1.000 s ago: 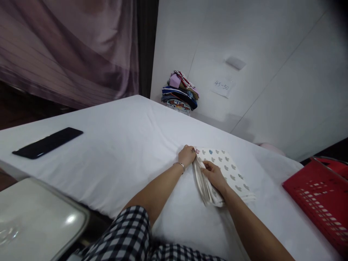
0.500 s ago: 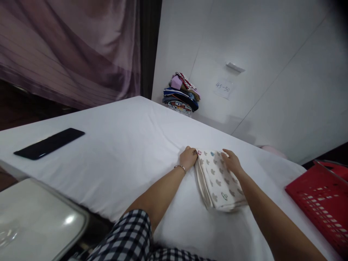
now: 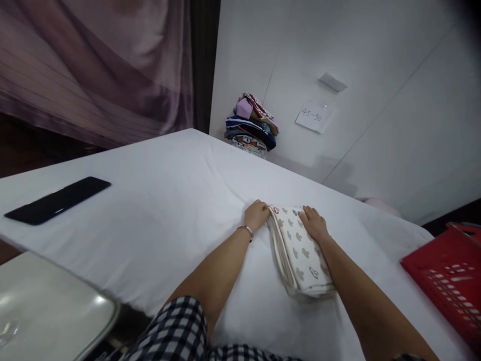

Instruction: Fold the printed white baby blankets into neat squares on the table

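Observation:
A folded white cloth [image 3: 300,253] printed with small grey shapes lies on the white sheet [image 3: 169,200] in front of me. My left hand [image 3: 256,214], with a thin bracelet at the wrist, is curled against the cloth's far left corner, fingers closed on its edge. My right hand [image 3: 313,223] rests flat on top of the cloth near its far end, fingers stretched out.
A black phone [image 3: 56,199] lies at the left of the sheet. A stack of folded coloured clothes [image 3: 251,125] sits by the white wall at the back, near a paper label [image 3: 313,118]. A red plastic basket [image 3: 447,281] stands at the right. A white glossy surface [image 3: 48,311] is at lower left.
My right hand left the cloth's near folded edge, folded the cloth narrower and now lies flat on top. My left hand stayed at the corner.

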Available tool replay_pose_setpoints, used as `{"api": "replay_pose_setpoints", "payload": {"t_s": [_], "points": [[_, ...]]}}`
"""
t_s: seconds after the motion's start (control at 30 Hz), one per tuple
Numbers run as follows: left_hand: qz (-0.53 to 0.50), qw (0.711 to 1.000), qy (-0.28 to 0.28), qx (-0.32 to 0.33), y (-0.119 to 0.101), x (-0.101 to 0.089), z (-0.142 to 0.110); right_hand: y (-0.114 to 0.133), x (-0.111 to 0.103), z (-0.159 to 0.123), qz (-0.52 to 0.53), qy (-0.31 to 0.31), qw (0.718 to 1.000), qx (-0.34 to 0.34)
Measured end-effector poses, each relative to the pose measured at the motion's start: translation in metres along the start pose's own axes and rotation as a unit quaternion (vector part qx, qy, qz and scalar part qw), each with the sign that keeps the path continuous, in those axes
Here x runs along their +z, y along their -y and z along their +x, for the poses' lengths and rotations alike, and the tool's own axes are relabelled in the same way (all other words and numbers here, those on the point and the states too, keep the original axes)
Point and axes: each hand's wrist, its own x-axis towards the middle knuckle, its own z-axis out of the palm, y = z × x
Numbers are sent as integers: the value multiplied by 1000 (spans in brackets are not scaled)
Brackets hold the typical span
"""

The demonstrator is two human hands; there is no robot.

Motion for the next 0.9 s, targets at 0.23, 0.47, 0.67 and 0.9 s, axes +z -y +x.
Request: {"api": "replay_pose_setpoints", "payload": {"t_s": [0.23,0.47,0.67,0.9], "points": [[-16,999,-23,22,-2,5,1,5,1,-2,-7,-5,1000,1],[2,1000,-18,9,-2,6,2,15,-17,-7,4,11,1000,-1],[-26,999,-21,37,-1,5,0,57,-12,-48,71,0,983,-170],[-15,999,3,43,2,7,5,72,-9,-71,148,48,972,-175]]}}
